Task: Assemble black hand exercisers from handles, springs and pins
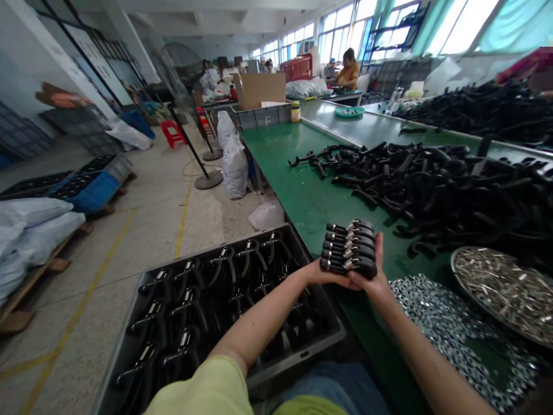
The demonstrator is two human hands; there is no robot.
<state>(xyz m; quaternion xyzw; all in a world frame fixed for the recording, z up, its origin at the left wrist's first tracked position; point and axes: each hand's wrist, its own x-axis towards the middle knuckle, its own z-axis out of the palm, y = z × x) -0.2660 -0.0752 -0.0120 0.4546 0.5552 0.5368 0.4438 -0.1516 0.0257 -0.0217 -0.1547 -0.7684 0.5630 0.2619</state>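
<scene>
A stack of several black curved lever-like handles (360, 251), each with a shiny metal fitting, is held level between both hands above the green table's near edge. My left hand (322, 275) is closed under their narrow left ends, its fingers partly hidden by the stack. On the opposite side my right hand (375, 283) grips the rounded ends, thumb up along the right side. Below and left of the hands sits a dark crate (302, 354) with similar handles standing in rows of stacks. My left forearm reaches across it and hides part of its contents.
A large pile of loose black handles (432, 178) covers the right of the green table (280, 153). Nearer lie scattered metal nuts (425, 302) and a round dish (453, 266) of small metal pins. A grey bin (259, 117) stands at the far end. Another person (348, 70) sits beyond.
</scene>
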